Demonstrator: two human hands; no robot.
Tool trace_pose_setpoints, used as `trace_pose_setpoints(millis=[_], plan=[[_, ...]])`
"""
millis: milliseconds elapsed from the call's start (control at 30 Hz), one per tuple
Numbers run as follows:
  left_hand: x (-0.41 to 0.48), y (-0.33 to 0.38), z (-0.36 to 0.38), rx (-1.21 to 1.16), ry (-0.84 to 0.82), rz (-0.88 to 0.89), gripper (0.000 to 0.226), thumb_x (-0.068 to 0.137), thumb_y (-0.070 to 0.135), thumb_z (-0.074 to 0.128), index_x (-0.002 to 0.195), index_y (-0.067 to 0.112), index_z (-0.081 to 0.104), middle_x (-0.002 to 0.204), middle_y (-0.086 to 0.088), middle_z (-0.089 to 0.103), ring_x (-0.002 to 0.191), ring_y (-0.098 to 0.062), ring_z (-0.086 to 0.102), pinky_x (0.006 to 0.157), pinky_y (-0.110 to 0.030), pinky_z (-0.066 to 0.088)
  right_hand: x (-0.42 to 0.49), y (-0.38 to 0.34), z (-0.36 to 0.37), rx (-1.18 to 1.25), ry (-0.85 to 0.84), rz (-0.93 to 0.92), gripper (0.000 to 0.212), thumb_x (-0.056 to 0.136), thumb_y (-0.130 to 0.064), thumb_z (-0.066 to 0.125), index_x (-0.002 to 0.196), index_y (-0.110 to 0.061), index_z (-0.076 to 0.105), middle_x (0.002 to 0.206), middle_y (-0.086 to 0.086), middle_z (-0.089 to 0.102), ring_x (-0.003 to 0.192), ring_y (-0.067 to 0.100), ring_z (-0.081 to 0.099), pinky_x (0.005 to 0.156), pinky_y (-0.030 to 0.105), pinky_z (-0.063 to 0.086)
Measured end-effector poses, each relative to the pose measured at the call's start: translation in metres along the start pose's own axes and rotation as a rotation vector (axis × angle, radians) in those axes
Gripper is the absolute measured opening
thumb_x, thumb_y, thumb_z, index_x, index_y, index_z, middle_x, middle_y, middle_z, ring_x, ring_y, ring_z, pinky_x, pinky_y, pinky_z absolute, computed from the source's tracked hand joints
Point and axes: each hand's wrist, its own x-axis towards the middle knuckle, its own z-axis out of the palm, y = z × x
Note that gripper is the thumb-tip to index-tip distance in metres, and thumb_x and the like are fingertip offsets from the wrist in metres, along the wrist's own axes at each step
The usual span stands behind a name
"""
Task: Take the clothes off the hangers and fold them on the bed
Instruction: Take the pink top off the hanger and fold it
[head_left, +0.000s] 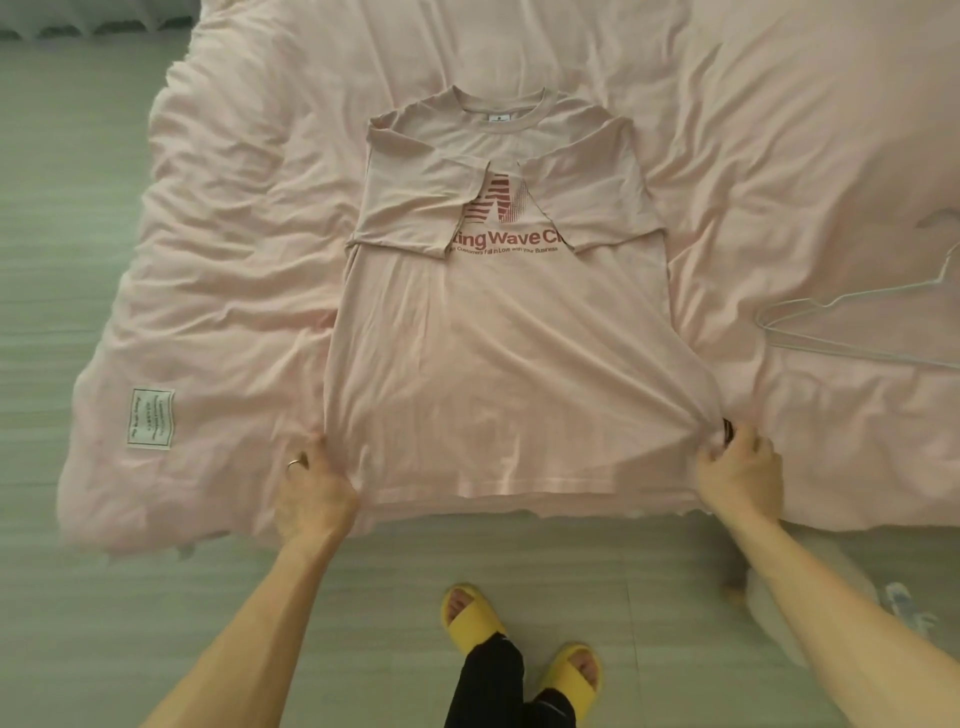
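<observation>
Well, one pink T-shirt (498, 364) lies flat on the pink bed (234, 208), with both sleeves folded in over its chest. The left hand (314, 491) and the right hand (740, 470) each pinch one bottom corner, fingers (711, 457) curled on the cloth. One wire hanger (831, 332) lies off to the right. The shirt's hem sits by the bed's near edge, with bare sheet on both sides.
</observation>
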Motion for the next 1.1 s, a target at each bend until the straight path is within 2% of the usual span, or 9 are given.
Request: trace_pose_setpoints(millis=[133, 267, 333, 467, 633, 667, 800, 933, 1100], plan=[[-0.023, -0.003, 0.022, 0.195, 0.093, 0.384, 0.065, 0.072, 0.018, 0.065, 0.136, 0.018, 0.05, 0.142, -0.022, 0.047, 0.122, -0.047, 0.052, 0.095, -0.058, 0.046, -0.03, -0.001, 0.022, -0.033, 0.051, -0.155, 0.083, 0.072, -0.011, 0.072, 0.145, -0.006, 0.032, 0.147, 0.023, 0.033, 0.125, 0.046, 0.039, 0.099, 0.057, 0.041], [-0.027, -0.014, 0.033, 0.409, 0.032, 0.559, 0.075, 0.053, 0.019, 0.08, 0.126, 0.017, 0.059, 0.144, -0.013, 0.046, 0.135, -0.038, 0.039, 0.107, -0.063, 0.031, -0.039, 0.018, 0.029, -0.213, 0.004, -0.323, 0.108, 0.062, -0.014, 0.077, 0.153, -0.018, 0.021, 0.159, 0.017, 0.01, 0.141, 0.042, 0.022, 0.112, 0.056, 0.027], [-0.025, -0.012, 0.032, 0.462, 0.044, 0.569, 0.057, 0.059, 0.019, 0.079, 0.112, 0.014, 0.062, 0.13, -0.013, 0.056, 0.12, -0.037, 0.051, 0.097, -0.058, 0.041, -0.037, 0.028, 0.031, -0.355, -0.044, -0.376, 0.101, 0.063, -0.013, 0.079, 0.152, -0.02, 0.031, 0.162, 0.013, 0.003, 0.145, 0.039, 0.019, 0.114, 0.053, 0.025], [-0.019, -0.01, 0.026, 0.544, 0.073, 0.575, 0.015, 0.071, 0.019, 0.065, 0.085, 0.014, 0.063, 0.102, -0.012, 0.065, 0.089, -0.036, 0.062, 0.075, -0.045, 0.047, -0.023, 0.038, 0.023, -0.363, -0.031, -0.392, 0.045, 0.079, -0.004, 0.068, 0.121, -0.013, 0.057, 0.154, 0.013, 0.025, 0.12, 0.041, 0.044, 0.093, 0.051, 0.043], [-0.021, -0.019, 0.014, 0.535, 0.08, 0.621, 0.014, 0.072, 0.013, 0.074, 0.081, 0.013, 0.062, 0.085, -0.01, 0.063, 0.075, -0.035, 0.063, 0.066, -0.044, 0.047, -0.009, 0.051, 0.011, -0.306, -0.091, -0.421, 0.019, 0.085, -0.012, 0.068, 0.104, -0.01, 0.065, 0.131, 0.013, 0.05, 0.106, 0.037, 0.052, 0.08, 0.044, 0.048], [-0.023, -0.022, 0.013, 0.541, 0.117, 0.649, 0.006, 0.076, 0.015, 0.064, 0.081, 0.012, 0.063, 0.085, -0.012, 0.063, 0.073, -0.035, 0.062, 0.064, -0.044, 0.047, -0.01, 0.055, 0.008, -0.292, -0.098, -0.433, 0.017, 0.085, -0.014, 0.07, 0.102, -0.011, 0.066, 0.127, 0.012, 0.053, 0.104, 0.035, 0.053, 0.078, 0.042, 0.049], [-0.031, -0.029, 0.011, 0.561, 0.165, 0.679, 0.029, 0.077, 0.016, 0.037, 0.083, 0.01, 0.065, 0.087, -0.013, 0.063, 0.073, -0.036, 0.061, 0.064, -0.043, 0.045, -0.01, 0.063, 0.0, -0.265, -0.172, -0.413, 0.028, 0.089, -0.031, 0.068, 0.113, -0.016, 0.066, 0.13, 0.008, 0.05, 0.11, 0.031, 0.054, 0.084, 0.04, 0.051], [-0.033, -0.015, 0.008, 0.607, 0.141, 0.602, 0.013, 0.068, 0.005, 0.065, 0.081, 0.009, 0.066, 0.083, -0.014, 0.064, 0.069, -0.036, 0.062, 0.063, -0.042, 0.045, -0.013, 0.056, -0.002, -0.223, -0.094, -0.425, 0.047, 0.079, -0.047, 0.074, 0.117, -0.02, 0.067, 0.139, 0.009, 0.046, 0.118, 0.033, 0.05, 0.093, 0.047, 0.048], [-0.034, 0.003, 0.011, 0.623, 0.06, 0.513, 0.029, 0.055, 0.008, 0.079, 0.079, 0.008, 0.063, 0.075, -0.013, 0.062, 0.066, -0.035, 0.061, 0.062, -0.042, 0.046, -0.015, 0.043, 0.005, -0.325, -0.007, -0.575, 0.056, 0.068, -0.065, 0.078, 0.106, -0.025, 0.068, 0.137, 0.01, 0.049, 0.121, 0.035, 0.049, 0.096, 0.051, 0.044]])
